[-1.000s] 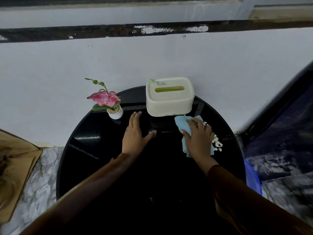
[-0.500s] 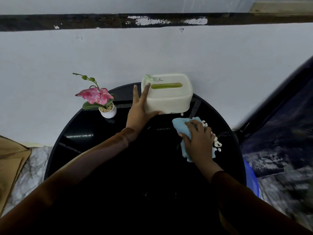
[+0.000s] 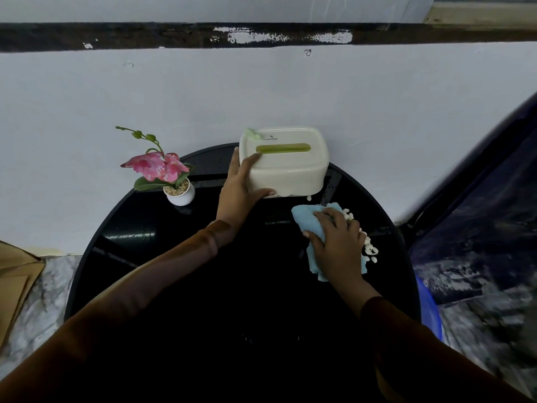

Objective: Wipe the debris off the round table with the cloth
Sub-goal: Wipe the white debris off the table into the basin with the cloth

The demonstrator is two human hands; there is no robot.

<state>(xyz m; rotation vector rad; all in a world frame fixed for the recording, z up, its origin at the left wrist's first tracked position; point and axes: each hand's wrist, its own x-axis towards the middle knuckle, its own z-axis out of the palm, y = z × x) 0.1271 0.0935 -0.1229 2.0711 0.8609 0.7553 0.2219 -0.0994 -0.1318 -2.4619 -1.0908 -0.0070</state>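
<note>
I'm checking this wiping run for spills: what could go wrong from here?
1. The white debris sits beside the blue cloth near the round table's right rim; a hard sweep by the right hand could scatter it on the floor.
2. The left hand grips the cream box; it could slip or bump the flower pot.

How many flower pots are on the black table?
1. The small white flower pot with pink flowers stands at the table's back left, left of the cream box. None seem hidden.
</note>
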